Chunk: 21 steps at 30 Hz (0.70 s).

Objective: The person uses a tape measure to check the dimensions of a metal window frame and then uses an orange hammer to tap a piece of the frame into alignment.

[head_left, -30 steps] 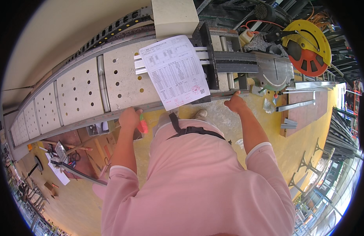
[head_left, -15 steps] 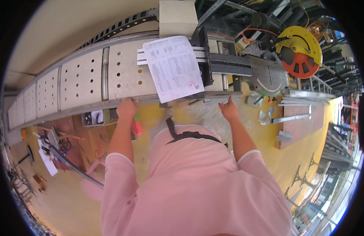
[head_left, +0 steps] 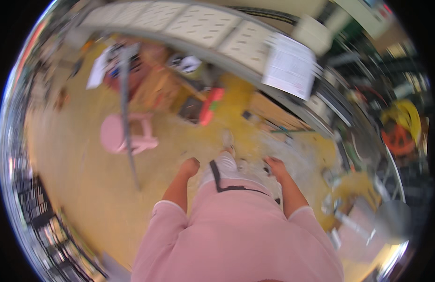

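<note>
a printed paper sheet [head_left: 288,68] is lying, white and rectangular, at upper right on the long perforated-panel table [head_left: 201,26]; neither hand is working there, and how much is done or left is not showing. the left hand [head_left: 191,167] and right hand [head_left: 275,166] are hanging near frame centre, well apart, loosely curling; blur is hiding whether either is pinching anything. pale, hole-pierced panels are spanning the upper frame; a rounded pink stool [head_left: 115,134] is standing at left; a curved yellow-and-orange saw guard [head_left: 405,117] is showing at right.
</note>
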Each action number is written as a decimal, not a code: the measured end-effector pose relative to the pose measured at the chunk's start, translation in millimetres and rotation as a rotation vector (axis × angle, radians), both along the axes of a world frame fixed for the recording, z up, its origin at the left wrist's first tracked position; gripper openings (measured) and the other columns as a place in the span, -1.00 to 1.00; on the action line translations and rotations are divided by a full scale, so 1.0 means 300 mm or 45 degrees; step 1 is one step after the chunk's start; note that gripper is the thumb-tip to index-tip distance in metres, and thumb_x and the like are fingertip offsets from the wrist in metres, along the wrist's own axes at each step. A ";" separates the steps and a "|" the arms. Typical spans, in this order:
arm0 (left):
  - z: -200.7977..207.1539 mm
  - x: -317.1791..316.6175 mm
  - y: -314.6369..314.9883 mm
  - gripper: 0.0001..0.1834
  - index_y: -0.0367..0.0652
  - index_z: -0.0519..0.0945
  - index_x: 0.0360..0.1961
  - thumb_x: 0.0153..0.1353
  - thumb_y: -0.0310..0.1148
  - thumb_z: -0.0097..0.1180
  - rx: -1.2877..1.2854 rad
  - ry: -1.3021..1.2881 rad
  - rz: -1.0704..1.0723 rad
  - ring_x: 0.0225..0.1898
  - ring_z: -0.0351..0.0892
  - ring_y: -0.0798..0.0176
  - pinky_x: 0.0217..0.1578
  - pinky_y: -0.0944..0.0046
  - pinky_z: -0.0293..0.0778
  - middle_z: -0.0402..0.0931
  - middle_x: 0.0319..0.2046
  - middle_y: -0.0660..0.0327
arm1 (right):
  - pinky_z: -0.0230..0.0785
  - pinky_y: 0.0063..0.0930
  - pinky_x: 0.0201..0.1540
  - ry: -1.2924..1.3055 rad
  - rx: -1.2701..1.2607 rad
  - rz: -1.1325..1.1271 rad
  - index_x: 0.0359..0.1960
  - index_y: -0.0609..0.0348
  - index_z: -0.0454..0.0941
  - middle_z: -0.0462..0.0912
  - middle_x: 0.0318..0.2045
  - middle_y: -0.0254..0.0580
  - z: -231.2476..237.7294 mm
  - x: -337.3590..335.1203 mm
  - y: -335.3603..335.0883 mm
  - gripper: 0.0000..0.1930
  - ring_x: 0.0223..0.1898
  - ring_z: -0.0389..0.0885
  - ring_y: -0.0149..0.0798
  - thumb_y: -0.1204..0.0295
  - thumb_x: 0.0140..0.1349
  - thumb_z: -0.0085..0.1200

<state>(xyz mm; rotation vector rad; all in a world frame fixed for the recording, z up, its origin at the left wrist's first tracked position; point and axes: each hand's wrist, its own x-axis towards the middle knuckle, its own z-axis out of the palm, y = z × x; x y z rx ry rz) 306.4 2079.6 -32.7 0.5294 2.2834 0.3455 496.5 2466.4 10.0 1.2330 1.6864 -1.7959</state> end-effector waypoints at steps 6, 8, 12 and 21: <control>0.068 0.345 -0.611 -0.58 -0.32 0.64 -0.15 0.16 -0.21 -0.06 -0.209 0.031 1.045 -0.02 0.54 -0.23 0.04 -0.07 0.44 0.55 -0.09 -0.22 | 0.40 -0.08 -0.14 0.106 0.677 1.454 -0.32 0.18 0.62 0.66 -0.29 0.02 -0.306 0.290 -0.045 -0.67 -0.21 0.60 0.09 0.17 0.22 -0.04; 0.107 0.487 -0.744 -0.57 -0.34 0.62 -0.13 0.16 -0.21 -0.05 -0.156 -0.022 1.206 -0.02 0.55 -0.23 0.05 -0.06 0.44 0.56 -0.09 -0.22 | 0.42 -0.08 -0.06 0.045 1.065 2.195 -0.23 0.09 0.64 0.66 -0.24 0.02 -0.312 0.350 -0.022 -0.71 -0.15 0.60 0.07 0.25 0.21 -0.09; 0.007 0.883 -0.986 -0.56 -0.30 0.63 -0.12 0.17 -0.15 -0.02 0.105 -0.059 1.604 0.02 0.54 -0.18 0.06 -0.03 0.43 0.56 -0.06 -0.19 | 0.43 -0.08 -0.10 -0.379 0.719 1.919 -0.09 0.08 0.63 0.64 -0.18 0.00 -0.269 0.306 -0.153 -0.65 -0.16 0.60 0.03 0.22 0.16 0.00; -0.015 1.948 -1.724 -0.61 -0.27 0.64 -0.15 0.17 -0.18 0.04 -0.045 -0.179 2.325 -0.07 0.60 -0.13 -0.04 -0.01 0.49 0.61 -0.15 -0.13 | 0.48 -0.11 -0.41 -0.426 0.437 1.864 -0.04 0.13 0.61 0.63 -0.34 -0.10 -0.123 -0.119 -1.268 -0.59 -0.39 0.59 -0.09 0.17 0.14 0.12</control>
